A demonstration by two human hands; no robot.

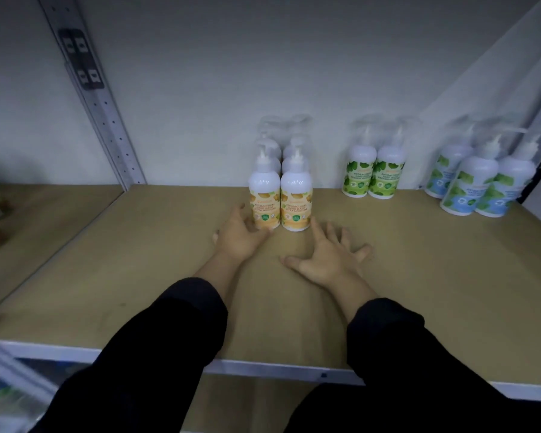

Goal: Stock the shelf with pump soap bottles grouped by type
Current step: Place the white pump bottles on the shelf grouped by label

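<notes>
Orange-labelled white plastic pump soap bottles [278, 201] stand in two files mid-shelf on the tan board shelf [138, 260]. Your left hand [239, 234] touches the front left bottle, fingers loose; your right hand [327, 256] lies splayed, holding nothing. Nudge both fronts level, labels forward.

A: Scene is dimly lit, cool cast; corners are darkened by vignetting. Straight uprights are bowed by wide-angle distortion.

B: Confirmed. Lower-left edge is smeared by blur. Label text on the bottles [294, 195] is rendered soft, unreadable. Soft shadows, no glare.
</notes>
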